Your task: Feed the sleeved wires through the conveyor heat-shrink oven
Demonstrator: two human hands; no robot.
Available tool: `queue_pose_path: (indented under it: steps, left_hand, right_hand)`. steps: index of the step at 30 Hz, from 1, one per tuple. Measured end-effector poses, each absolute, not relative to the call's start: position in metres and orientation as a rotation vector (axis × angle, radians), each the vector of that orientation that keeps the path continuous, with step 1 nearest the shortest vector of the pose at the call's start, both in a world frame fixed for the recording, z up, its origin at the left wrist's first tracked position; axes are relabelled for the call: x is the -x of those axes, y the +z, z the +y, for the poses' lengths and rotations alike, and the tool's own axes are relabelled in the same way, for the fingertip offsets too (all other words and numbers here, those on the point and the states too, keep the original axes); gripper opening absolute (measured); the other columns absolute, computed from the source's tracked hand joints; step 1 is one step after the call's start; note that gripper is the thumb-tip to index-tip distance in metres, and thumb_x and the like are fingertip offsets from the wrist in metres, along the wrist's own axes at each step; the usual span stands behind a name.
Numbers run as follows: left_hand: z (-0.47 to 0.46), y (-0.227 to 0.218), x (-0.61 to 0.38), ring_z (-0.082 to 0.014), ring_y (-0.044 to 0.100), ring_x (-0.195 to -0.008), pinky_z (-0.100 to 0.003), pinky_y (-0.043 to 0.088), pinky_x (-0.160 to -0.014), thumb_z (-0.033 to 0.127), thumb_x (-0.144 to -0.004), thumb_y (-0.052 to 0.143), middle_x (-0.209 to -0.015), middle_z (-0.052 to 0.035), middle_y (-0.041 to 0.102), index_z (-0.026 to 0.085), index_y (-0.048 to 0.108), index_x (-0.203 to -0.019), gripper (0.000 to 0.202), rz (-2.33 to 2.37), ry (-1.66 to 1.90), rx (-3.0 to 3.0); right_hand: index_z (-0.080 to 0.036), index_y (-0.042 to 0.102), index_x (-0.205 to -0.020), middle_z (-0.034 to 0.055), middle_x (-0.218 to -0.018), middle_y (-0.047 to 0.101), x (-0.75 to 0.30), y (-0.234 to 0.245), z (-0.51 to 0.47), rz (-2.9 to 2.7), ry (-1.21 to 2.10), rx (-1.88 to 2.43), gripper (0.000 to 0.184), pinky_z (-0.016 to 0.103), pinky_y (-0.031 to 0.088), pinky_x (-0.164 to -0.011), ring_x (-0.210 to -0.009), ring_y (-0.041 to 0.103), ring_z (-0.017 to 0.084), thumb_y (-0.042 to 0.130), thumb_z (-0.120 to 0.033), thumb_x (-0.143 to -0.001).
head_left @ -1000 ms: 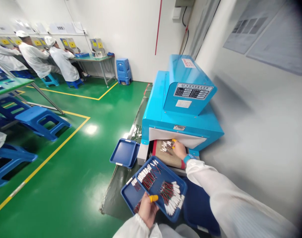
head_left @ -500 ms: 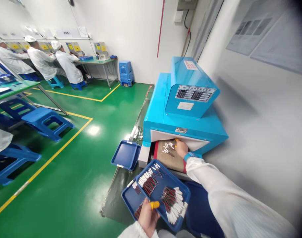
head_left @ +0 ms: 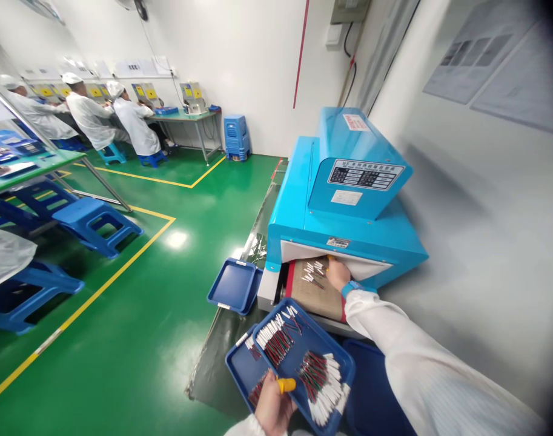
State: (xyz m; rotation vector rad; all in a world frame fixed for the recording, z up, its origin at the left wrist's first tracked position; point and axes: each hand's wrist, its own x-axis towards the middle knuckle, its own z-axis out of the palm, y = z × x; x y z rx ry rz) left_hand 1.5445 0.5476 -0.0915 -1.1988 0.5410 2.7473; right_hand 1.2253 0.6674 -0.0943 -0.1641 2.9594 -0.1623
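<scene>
My left hand [head_left: 275, 404], with a yellow finger cover, grips the near edge of a blue tray [head_left: 298, 332]. In that tray lie two bunches of short red, black and green wires [head_left: 313, 372] with white ends. At the machine's opening, my right hand [head_left: 338, 274] reaches low over the brown conveyor belt [head_left: 319, 298]. Its fingers are curled, a yellow cover shows on one, and what they pinch is hidden. Several white-ended wire pieces [head_left: 310, 271] lie on the belt beside the fingertips. A lower blue tray [head_left: 242, 369] with more wires sits partly under the held one.
The blue heat machine [head_left: 294, 212] stands against the right wall. Blue trays [head_left: 231, 284] lie left of the belt, and another dark blue tray [head_left: 371, 387] is below my right arm. Blue stools [head_left: 94, 221] stand at left; people in white coats [head_left: 137, 127] sit at far benches.
The whole view has shifted slightly, so everything appears a little farther right. My left hand keeps hold of the tray, and my right hand stays at the belt opening.
</scene>
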Motion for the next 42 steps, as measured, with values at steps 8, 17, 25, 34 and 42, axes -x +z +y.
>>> queue_pose_path:
  steps: [8, 17, 25, 34, 42]
  left_hand:
    - [0.544, -0.090, -1.545, -0.0263, 0.064, -0.086, -0.041, 0.046, -0.079, 0.009, -0.060, 0.063, -0.086, -0.0073, 0.069, 0.023, 0.047, -0.119, 0.063, 0.560, 2.733, 1.191]
    - [0.538, -0.093, -1.548, -0.0248, 0.064, -0.083, -0.040, 0.046, -0.078, 0.011, -0.061, 0.062, -0.086, -0.0077, 0.069, 0.022, 0.047, -0.118, 0.060, 0.542, 2.748, 1.154]
    - [0.529, -0.086, -1.544, -0.0224, 0.065, -0.080, -0.037, 0.048, -0.077, 0.003, -0.058, 0.057, -0.085, -0.0064, 0.069, 0.020, 0.045, -0.121, 0.066, 0.598, 2.772, 1.098]
    - [0.521, -0.079, -1.540, -0.0207, 0.065, -0.075, -0.037, 0.049, -0.075, 0.002, -0.058, 0.057, -0.083, -0.0051, 0.068, 0.020, 0.048, -0.118, 0.063, 0.688, 2.729, 0.937]
    - [0.524, -0.075, -1.542, -0.0221, 0.065, -0.080, -0.037, 0.049, -0.077, -0.002, -0.054, 0.053, -0.084, -0.0063, 0.069, 0.018, 0.050, -0.116, 0.065, 0.683, 2.721, 0.815]
  right_hand:
    - [-0.015, 0.049, -0.115, 0.0123, -0.090, 0.067, -1.226, -0.102, 0.669, 3.004, -0.242, 0.232, 0.039, 0.028, 0.041, -0.067, -0.085, 0.062, 0.024, 0.046, -0.011, -0.077]
    - [-0.013, 0.058, -0.097, 0.0113, -0.094, 0.067, -1.227, -0.097, 0.676, 2.997, -0.436, 0.171, 0.026, 0.027, 0.042, -0.074, -0.088, 0.061, 0.022, 0.052, -0.014, -0.072]
    - [-0.012, 0.059, -0.094, 0.0092, -0.098, 0.065, -1.300, -0.060, 0.647, 2.692, -0.884, 0.272, 0.025, 0.023, 0.045, -0.073, -0.084, 0.061, 0.016, 0.052, -0.008, -0.070]
    - [-0.014, 0.057, -0.093, 0.0129, -0.093, 0.062, -1.398, -0.019, 0.600, 2.742, -0.020, 0.638, 0.019, 0.029, 0.041, -0.070, -0.084, 0.061, 0.022, 0.053, -0.020, -0.076]
    - [-0.014, 0.055, -0.094, 0.0123, -0.092, 0.059, -1.413, -0.014, 0.606, 2.777, 0.018, 0.551, 0.020, 0.030, 0.041, -0.066, -0.082, 0.061, 0.023, 0.048, -0.017, -0.076]
